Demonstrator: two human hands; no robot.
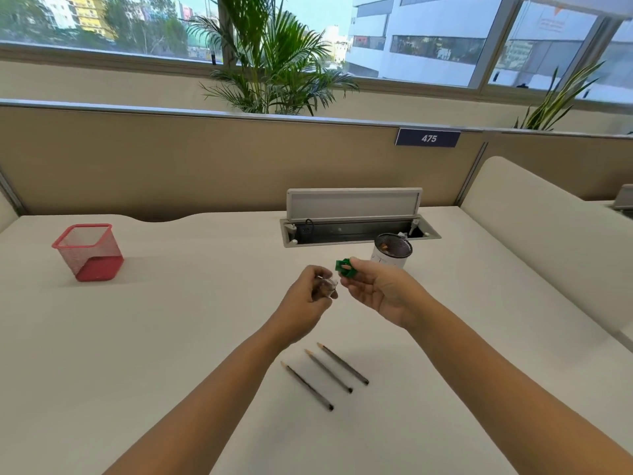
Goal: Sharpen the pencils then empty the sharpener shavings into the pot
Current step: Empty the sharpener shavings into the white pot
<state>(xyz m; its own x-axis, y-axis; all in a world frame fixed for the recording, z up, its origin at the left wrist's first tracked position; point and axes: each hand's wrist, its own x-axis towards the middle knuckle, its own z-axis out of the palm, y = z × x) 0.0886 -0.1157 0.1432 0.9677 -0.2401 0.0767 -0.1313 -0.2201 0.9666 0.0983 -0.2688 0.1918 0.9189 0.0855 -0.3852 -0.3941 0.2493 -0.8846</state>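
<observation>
My left hand (310,296) grips a small clear shavings cup (328,286) with brown shavings inside. The green sharpener top (346,268) is pinched in the fingers of my right hand (378,289), pulled apart from the cup. Both hands hover above the white desk at its middle. Three grey pencils (329,371) with sharpened tips lie side by side on the desk below my hands. A white round pot (390,252) with a dark mesh inside stands just behind my right hand.
A red mesh basket (89,252) stands at the left of the desk (171,337). An open cable tray (356,231) with a raised lid sits at the desk's back, behind the pot. A beige partition closes the far edge.
</observation>
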